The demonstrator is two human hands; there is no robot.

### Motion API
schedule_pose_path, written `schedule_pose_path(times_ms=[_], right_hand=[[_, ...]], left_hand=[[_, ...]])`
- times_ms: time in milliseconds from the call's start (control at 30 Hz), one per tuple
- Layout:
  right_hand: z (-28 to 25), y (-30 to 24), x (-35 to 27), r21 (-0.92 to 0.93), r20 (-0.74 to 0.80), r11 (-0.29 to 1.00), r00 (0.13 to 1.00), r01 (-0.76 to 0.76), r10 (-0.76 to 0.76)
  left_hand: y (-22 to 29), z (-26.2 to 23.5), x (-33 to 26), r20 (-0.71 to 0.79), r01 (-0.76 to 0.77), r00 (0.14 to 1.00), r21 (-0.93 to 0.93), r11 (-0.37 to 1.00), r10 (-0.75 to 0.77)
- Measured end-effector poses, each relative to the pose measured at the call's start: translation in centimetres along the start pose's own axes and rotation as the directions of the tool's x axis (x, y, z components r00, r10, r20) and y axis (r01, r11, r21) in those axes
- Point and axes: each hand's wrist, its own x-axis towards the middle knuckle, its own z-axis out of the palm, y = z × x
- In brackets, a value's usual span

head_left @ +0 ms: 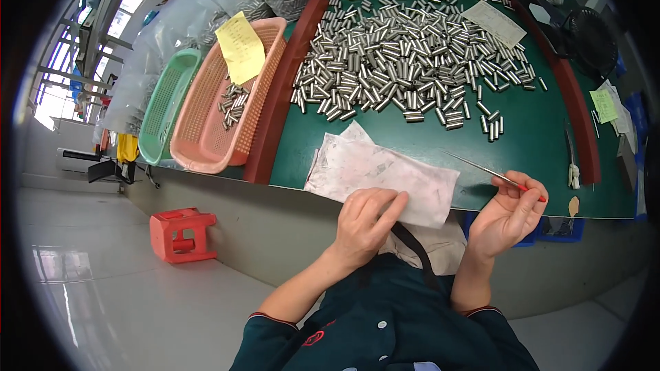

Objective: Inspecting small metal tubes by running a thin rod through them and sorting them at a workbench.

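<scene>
We see a green mat-topped workbench (536, 137) with a raised dark-red rim, and on its far half a wide heap of small, shiny metal cylinders (405, 62), short and smooth, lying mostly flat and pointing every way. At the near edge of the bench lies a crumpled white cloth (385, 172), soft and faintly stained pink, hanging slightly over the edge. Our left hand (364, 223) rests on the near part of that cloth, fingers curled down and pressing it, holding nothing else that we can make out. Our right hand (509, 213) is just beside the cloth's right end, at the near edge, pinching thin metal tweezers with a red tip cover (491, 173) between thumb and fingers; the slender shaft slants up and left above the mat.

At the left edge of the bench sit a pink perforated plastic basket (206, 137) with a few cylinders and a yellow paper note (240, 48), and next to it a green perforated plastic basket (161, 106). A red plastic stool (180, 232) stands on the glossy grey floor.
</scene>
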Motion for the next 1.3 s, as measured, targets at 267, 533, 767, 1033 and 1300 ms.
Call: schedule_pose_path(times_ms=[267,533,767,1033,1300], right_hand=[[-0.7,0.2,0.3,-0.036,0.005,0.999,1.000,0.006,-0.006],[-0.6,0.9,0.7,-0.011,0.048,0.998,0.997,-0.057,0.058],[-1.3,0.3,0.8,0.007,0.106,0.996,0.990,-0.092,0.091],[-1.4,1.1,0.8,-0.032,0.123,0.998,0.991,-0.045,0.049],[-0.6,0.0,1.0,-0.028,0.118,0.999,0.992,-0.034,0.037]], left_hand=[[-2.1,-12.3,-7.5,-0.543,0.454,0.810,0.339,0.824,-0.223],[-12.9,-15.0,-29.7,-0.400,0.966,0.255,0.147,0.213,-0.880],[-15.2,-14.5,-33.6,-0.106,0.947,0.214,0.266,0.180,-0.971],[-11.4,-13.0,-20.3,-0.177,0.891,0.360,-0.226,0.394,-0.916],[-6.0,-12.5,-9.5,-0.636,0.665,0.554,-0.051,0.745,-0.537]])
